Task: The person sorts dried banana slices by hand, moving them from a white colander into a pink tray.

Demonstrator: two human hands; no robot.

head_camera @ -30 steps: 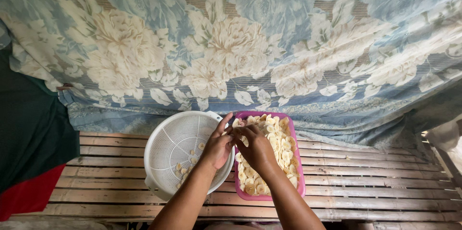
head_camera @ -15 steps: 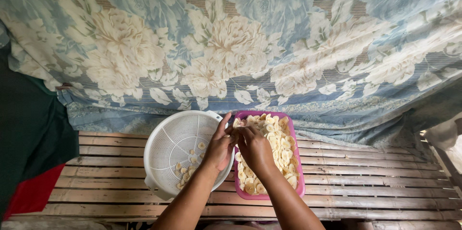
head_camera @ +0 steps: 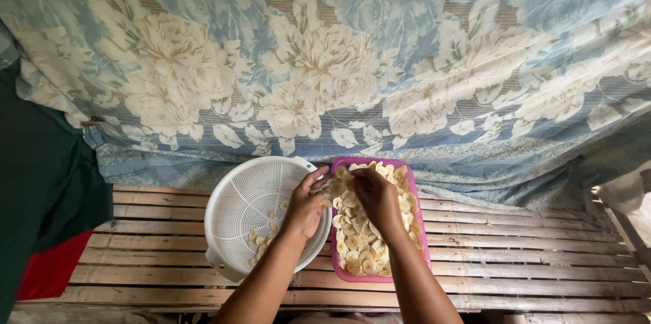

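A round white plastic colander sits on a slatted bamboo bench, with a few pale banana slices in its bottom. Right beside it stands a pink rectangular tray heaped with pale yellow banana slices. My left hand hovers over the colander's right rim, fingers curled around a small slice. My right hand is over the tray's upper half, fingers pinched together where the two hands meet. What the right fingers hold is too small to tell.
A blue cloth with large cream flowers hangs behind the bench and drapes onto its far edge. Dark green fabric and a red cloth lie at the left. The bench's slats run left and right of the two containers.
Both hands stay together between colander and tray, shifting only slightly. A few more slices lie in the colander than a second ago.
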